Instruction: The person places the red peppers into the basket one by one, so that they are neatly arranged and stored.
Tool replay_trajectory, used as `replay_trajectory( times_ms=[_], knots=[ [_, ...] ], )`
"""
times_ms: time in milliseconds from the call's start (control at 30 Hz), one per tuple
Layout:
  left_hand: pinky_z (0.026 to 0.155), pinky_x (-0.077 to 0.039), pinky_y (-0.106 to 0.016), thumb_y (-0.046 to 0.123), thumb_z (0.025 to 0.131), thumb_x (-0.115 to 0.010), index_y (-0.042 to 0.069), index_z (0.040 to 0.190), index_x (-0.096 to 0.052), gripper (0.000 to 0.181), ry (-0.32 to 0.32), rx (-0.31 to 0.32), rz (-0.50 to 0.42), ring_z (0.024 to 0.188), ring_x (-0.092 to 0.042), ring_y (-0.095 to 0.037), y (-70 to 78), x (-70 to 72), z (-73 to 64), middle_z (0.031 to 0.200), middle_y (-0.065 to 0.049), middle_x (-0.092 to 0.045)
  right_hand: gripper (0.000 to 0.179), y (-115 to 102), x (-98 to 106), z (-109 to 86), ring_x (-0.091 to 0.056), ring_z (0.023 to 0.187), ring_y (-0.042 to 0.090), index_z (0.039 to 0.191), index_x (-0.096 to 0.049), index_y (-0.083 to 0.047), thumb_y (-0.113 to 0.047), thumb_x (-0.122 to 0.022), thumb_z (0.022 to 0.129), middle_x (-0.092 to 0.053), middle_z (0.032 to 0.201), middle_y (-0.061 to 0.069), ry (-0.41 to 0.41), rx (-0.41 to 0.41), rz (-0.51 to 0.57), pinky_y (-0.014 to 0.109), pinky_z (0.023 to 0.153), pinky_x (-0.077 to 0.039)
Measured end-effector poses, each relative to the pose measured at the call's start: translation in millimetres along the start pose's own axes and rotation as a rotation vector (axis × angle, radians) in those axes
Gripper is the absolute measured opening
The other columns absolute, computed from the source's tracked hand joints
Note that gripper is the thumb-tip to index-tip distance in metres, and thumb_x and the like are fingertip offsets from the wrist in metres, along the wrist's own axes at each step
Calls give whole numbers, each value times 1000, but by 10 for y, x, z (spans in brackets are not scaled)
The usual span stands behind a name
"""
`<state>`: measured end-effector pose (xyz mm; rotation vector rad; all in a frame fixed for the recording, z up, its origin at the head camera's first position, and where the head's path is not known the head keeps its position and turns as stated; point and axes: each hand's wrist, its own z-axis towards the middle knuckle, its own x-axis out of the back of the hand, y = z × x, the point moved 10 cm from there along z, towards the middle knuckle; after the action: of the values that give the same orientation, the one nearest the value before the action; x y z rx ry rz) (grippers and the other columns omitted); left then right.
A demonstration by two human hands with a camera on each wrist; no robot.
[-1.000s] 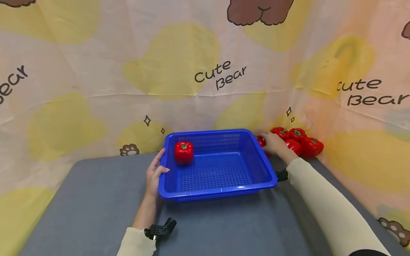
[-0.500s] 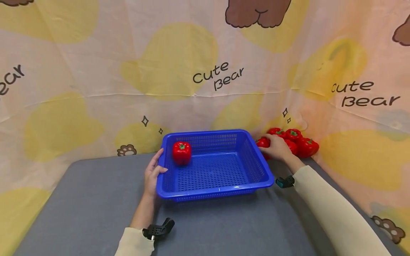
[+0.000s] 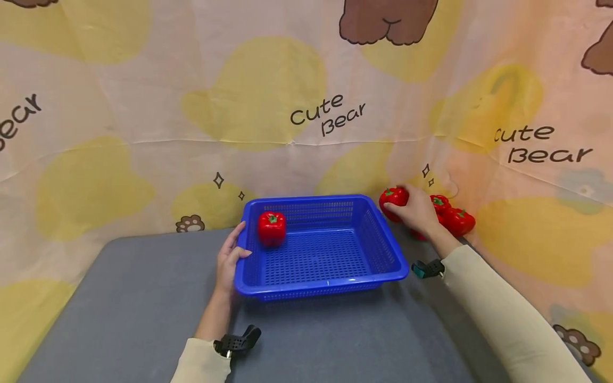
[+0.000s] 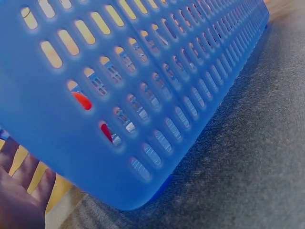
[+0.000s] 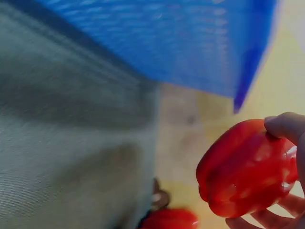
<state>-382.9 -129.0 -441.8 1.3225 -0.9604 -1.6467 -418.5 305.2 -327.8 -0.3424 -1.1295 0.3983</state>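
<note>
Basket (image 3: 313, 258) is coloured blue, peppers (image 3: 272, 230) red, table (image 3: 143, 298) grey, sleeves (image 3: 507, 308) cream; pink backdrop (image 3: 163, 106) is patterned with yellow blotches (image 3: 273, 80), black lettering (image 3: 326, 108).

One blue basket (image 3: 328, 287), one left hand (image 3: 229, 260), one right hand (image 3: 416, 213), at least four red peppers.

The peppers count as one inside the basket (image 3: 271, 230), one in the right hand's grip (image 3: 390, 199), and two plain to see in the pile at the right (image 3: 460, 222); more red shows beside and below the right hand, but how many peppers that makes cannot be told. There are two sleeves (image 3: 507, 314), one per arm, two dark wrist straps (image 3: 237, 343), likewise one per arm, and one grey table (image 3: 119, 292). On the printed cloth (image 3: 119, 96) stand two full "cute Bear" letterings (image 3: 328, 114), one cut off by the left edge, four small sparkles (image 3: 218, 180) and two paw prints (image 3: 190, 223).
</note>
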Motion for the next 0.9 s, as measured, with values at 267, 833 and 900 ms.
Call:
replay_trajectory(
  times_ms=[267,833,900],
  knots=[
    [107,-38,-30,-7,85,-36,12,148,-34,65,7,-23,4,142,-31,-25,14,35,-4,157,-5,-29,63,-524,76,172,-50,114,38,132,-51,-2,-25,-74,78,-55,125,23,42,134,117,56,92,-45],
    [99,-43,-27,-11,82,-33,3,146,-32,66,-10,-86,-45,137,-34,-32,10,-11,32,153,-12,-33,63,-1422,-377,308,-54,106,32,130,-53,-7,-15,-78,73,-47,119,18,-113,233,340,46,88,-52],
    [98,-44,-27,-10,82,-34,3,146,-32,66,-12,-90,-47,136,-35,-33,6,-15,33,153,-13,-33,62,-1525,-462,308,-56,107,31,129,-54,-7,-13,-79,72,-48,119,16,-142,247,395,44,88,-53]
  ],
)
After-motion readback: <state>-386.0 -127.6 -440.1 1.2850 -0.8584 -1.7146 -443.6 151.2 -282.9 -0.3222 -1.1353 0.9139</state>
